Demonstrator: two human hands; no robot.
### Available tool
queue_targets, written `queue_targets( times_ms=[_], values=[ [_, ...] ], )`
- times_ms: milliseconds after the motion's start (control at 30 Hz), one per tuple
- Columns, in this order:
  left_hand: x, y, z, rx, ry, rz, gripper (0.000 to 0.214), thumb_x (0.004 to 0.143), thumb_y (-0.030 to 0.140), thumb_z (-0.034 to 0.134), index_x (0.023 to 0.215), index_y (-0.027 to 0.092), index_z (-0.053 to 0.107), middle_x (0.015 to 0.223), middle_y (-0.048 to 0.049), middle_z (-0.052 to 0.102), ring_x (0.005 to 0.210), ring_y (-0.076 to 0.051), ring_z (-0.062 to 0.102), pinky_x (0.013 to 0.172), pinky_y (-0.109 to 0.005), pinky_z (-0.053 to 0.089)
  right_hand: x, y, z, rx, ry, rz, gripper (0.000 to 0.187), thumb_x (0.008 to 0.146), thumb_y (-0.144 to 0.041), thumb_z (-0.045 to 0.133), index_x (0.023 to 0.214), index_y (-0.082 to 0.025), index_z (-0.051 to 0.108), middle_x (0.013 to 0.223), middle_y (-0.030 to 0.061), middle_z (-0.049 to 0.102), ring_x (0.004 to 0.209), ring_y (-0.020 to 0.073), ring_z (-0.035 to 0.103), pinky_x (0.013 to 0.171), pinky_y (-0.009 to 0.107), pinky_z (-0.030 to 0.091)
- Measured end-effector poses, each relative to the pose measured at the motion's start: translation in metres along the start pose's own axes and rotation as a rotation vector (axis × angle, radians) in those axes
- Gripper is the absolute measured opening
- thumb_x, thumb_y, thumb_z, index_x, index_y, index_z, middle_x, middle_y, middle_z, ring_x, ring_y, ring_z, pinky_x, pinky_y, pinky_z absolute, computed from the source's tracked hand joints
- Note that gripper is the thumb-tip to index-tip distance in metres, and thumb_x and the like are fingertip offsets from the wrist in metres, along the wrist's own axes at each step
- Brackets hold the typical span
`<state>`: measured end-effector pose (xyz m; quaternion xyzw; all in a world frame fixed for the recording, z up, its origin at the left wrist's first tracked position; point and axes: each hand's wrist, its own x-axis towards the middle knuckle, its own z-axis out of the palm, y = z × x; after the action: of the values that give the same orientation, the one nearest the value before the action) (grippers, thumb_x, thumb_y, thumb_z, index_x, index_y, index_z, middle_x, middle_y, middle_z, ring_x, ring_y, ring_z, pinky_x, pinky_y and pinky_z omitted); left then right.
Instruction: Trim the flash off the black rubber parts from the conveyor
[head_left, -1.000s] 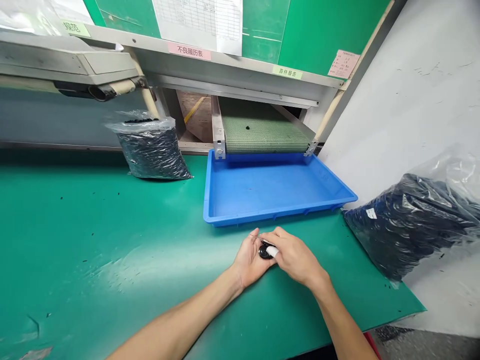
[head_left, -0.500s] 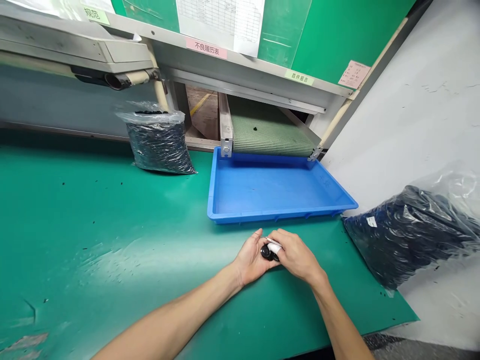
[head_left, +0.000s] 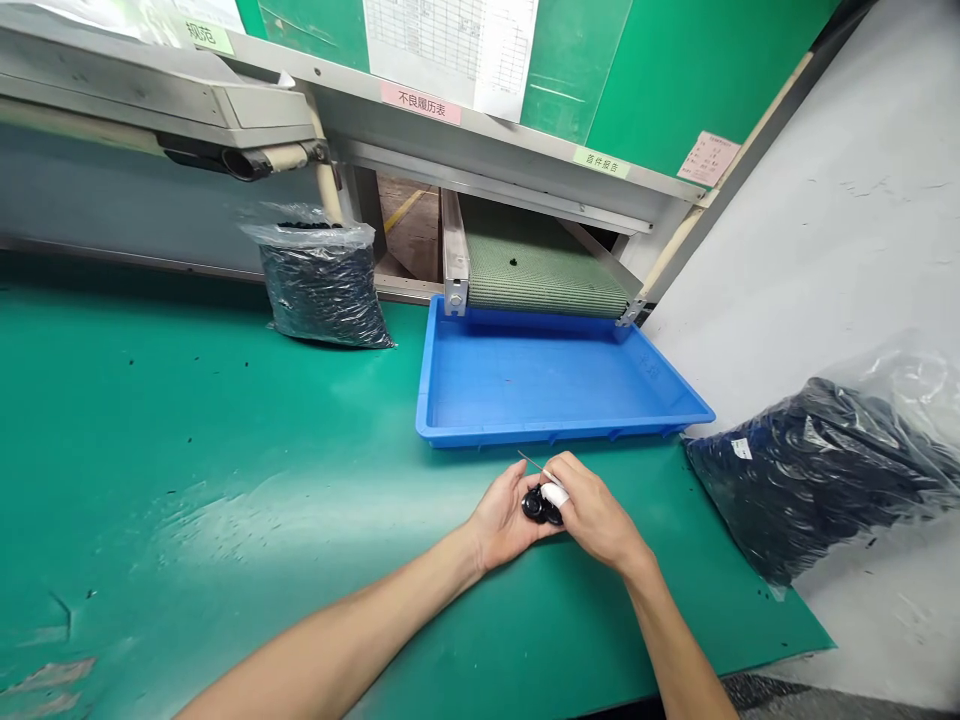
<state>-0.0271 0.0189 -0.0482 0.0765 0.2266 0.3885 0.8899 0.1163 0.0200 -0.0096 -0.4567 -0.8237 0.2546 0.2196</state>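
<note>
My left hand (head_left: 504, 520) is turned palm up over the green tabletop, cradling small glossy black round parts (head_left: 534, 504). Their exact kind I cannot make out. My right hand (head_left: 594, 508) bends over them, its fingers closed on a thin pointed metal tool (head_left: 531, 461) whose tip sticks out up and to the left. Something white, perhaps a finger cover, wraps the right thumb (head_left: 555, 495). Both hands are close together, just in front of a blue tray (head_left: 559, 437).
Behind the tray a green conveyor belt (head_left: 547, 265) carries one small black piece (head_left: 513, 262). A clear bag of black parts (head_left: 322, 290) stands at the back left; a larger bag (head_left: 817, 470) leans on the right wall. Black specks dot the green table (head_left: 247, 450).
The tool's tip has lifted away from the left fingers and now points farther up and left. More of the black parts shows in the left palm. The view has shifted slightly.
</note>
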Motion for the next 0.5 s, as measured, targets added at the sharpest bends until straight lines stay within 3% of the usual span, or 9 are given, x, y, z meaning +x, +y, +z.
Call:
queue_targets(
  times_ms=[300, 500],
  values=[
    [0.0055, -0.0021, -0.0076, -0.046, -0.008, -0.029, 0.050, 0.096, 0.051, 0.027, 0.081, 0.015, 0.058, 0.076, -0.0071, 0.064, 0.073, -0.019, 0.062, 0.074, -0.035, 0.049, -0.0016, -0.0067, 0.0053, -0.115, -0.080, -0.040, 0.031, 0.087, -0.006, 0.035, 0.102, -0.024, 0.054, 0.099, 0.0020, 0.055, 0.080, 0.0137, 0.053, 0.072, 0.027, 0.041],
    [0.0079, -0.0018, -0.0095, -0.013, -0.011, -0.060, 0.056, 0.094, 0.056, 0.026, 0.083, 0.013, 0.059, 0.076, -0.0083, 0.064, 0.073, -0.020, 0.063, 0.070, -0.035, 0.051, 0.0003, -0.0043, 0.0039, -0.205, -0.120, -0.071, 0.025, 0.085, -0.006, 0.034, 0.091, -0.023, 0.052, 0.090, 0.0002, 0.051, 0.071, 0.0128, 0.048, 0.064, 0.026, 0.036]
  ],
)
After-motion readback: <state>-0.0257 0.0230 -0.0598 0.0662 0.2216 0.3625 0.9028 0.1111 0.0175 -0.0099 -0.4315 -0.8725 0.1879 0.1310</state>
